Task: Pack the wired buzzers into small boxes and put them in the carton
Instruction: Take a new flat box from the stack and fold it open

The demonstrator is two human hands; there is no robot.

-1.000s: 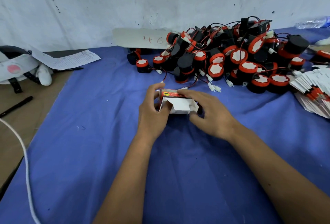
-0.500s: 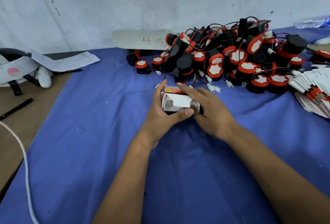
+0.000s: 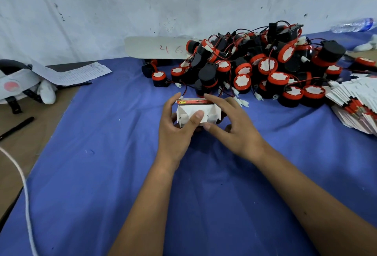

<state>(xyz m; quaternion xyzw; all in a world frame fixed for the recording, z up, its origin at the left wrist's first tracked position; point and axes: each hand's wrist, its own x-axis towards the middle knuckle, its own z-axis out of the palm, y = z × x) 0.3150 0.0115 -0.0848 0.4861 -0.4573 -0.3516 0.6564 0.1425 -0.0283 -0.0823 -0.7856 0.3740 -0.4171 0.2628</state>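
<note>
- The small box (image 3: pixel 199 112) is held just above the blue cloth (image 3: pixel 102 153), right in front of the buzzer pile (image 3: pixel 255 68), with its white end flaps facing the camera.
- It's clamped from both sides: the left hand (image 3: pixel 175 131) is wrapped round the left end with the thumb pressed flat on the middle flap, and the right hand (image 3: pixel 234 129) is curled over the top and right end, fingers round the far edge.
- The step in hand looks like closing the end flaps. Whether a buzzer is already inside can't be told, the box walls hide it.
- To get it done cleanly, the two side flaps should be folded in first and kept down by that left thumb, then the tuck flap bent over and slid in (no forcing, thin card creases fast).
- Any loose wire and its white connector should be tucked fully inside before the flap is shut, otherwise it gets pinched in the seam.
- The box sides shouldn't be squeezed too hard, or the opening goes out of square and the tab won't seat.
- The stack of flat boxes (image 3: pixel 355 106) is kept at the right edge, handy for the next one.
- The carton isn't seen anywhere in view, so where the finished box goes can't be said.
</note>
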